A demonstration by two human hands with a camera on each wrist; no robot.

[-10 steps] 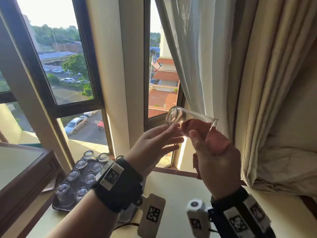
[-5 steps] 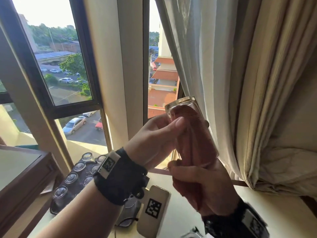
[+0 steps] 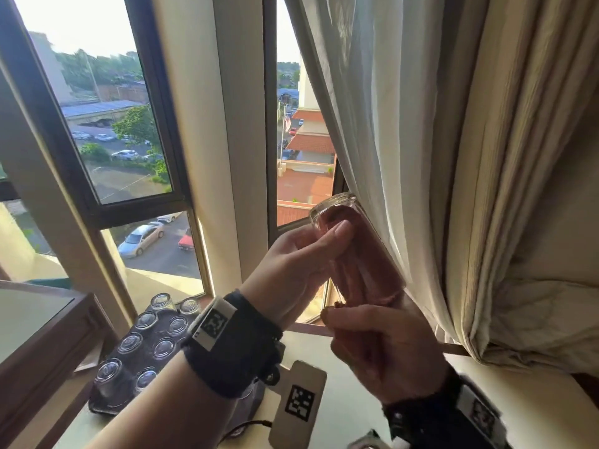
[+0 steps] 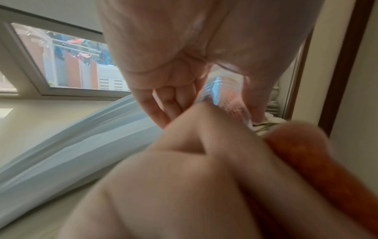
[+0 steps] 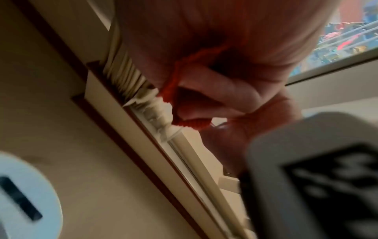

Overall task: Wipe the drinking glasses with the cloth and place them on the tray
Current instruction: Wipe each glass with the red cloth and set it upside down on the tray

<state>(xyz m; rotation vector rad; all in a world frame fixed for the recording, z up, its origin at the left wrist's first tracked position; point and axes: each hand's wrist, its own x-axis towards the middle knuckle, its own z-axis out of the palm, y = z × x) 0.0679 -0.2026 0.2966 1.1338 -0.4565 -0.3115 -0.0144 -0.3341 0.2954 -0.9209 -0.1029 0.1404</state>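
At the far left we see a dark wooden cabinet with a pale top (image 3: 39,322), and just right of it a dark rectangular tray (image 3: 107,403) lying on the cream windowsill ledge (image 3: 340,377). On the tray stand several small clear drinking glasses turned base up (image 3: 129,343), set in rows close together. Behind them rises the dark-framed window (image 3: 155,131), showing a car park and red roofs outside.

Moving right, we come to our left hand (image 3: 291,273), with a black wrist strap carrying a coded tag. Its thumb and fingers are wrapped round the side of a tall clear drinking glass (image 3: 353,251) held up in the air, base uppermost and tilted a little to the left. Stuffed inside the glass is a reddish-pink cloth (image 3: 366,267), filling most of it.

Directly under the glass is our right hand (image 3: 382,348), fingers curled at the mouth of the glass and gripping the cloth where it comes out; the right wrist view shows the cloth's red edge (image 5: 190,122) pinched among the fingers. The two hands are close together, both on the one glass.

At the far right hang a pale sheer curtain (image 3: 372,124) and a heavier beige curtain (image 3: 518,189), just behind the glass.
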